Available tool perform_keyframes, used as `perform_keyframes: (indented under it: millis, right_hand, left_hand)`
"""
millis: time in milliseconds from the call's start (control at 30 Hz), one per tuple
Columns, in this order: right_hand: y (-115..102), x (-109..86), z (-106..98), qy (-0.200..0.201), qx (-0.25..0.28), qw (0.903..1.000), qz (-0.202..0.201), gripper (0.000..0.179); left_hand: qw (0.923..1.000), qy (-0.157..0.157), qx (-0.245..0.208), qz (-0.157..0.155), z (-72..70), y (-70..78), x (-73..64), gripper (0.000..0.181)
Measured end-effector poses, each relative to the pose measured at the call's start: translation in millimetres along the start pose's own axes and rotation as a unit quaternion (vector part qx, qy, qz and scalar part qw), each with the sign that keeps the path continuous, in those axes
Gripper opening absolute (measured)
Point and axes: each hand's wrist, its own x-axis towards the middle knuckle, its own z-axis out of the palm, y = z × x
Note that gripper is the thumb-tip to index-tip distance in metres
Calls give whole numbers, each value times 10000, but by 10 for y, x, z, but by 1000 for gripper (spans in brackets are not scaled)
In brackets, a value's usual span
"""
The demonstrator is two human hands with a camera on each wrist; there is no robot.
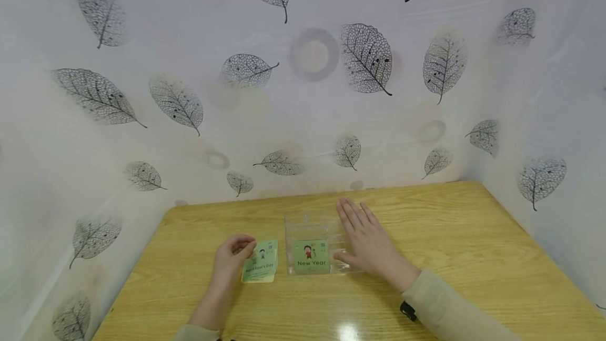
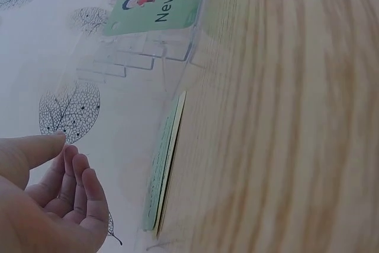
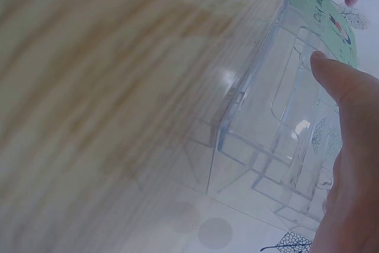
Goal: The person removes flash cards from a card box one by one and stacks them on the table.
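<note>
A clear plastic stepped holder point(image 3: 260, 128) stands on the table, with a green "New Year" card point(image 1: 311, 256) in its front left part. Left of it lies a small stack of cards point(image 1: 260, 262), a green "April Fool's Day" card on top and a yellowish edge below. My left hand point(image 1: 234, 254) hovers over the stack's left side. Its thumb and fingertips come together with nothing seen between them, and the left wrist view shows it apart from the cards. My right hand point(image 1: 366, 241) lies along the holder's right part, fingers extended and thumb point(image 3: 337, 75) reaching toward the card.
The wooden table point(image 1: 473, 257) extends on both sides of the holder. A pale cloth with leaf prints point(image 1: 303, 120) hangs behind the table and along its sides. A dark band point(image 1: 407, 310) shows at my right sleeve.
</note>
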Motion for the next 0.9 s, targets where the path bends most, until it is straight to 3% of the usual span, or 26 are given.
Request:
perform_keyframes:
  millis: [533, 900]
  right_hand:
    - [-4, -9, -7, 70, -49, 10000, -37, 116]
    - [0, -4, 3, 67, -52, 10000, -40, 116]
  left_hand:
    - [9996, -178, -217, 14, 114, 52, -55, 22]
    - [9997, -240, -29, 48, 191, 84, -86, 18]
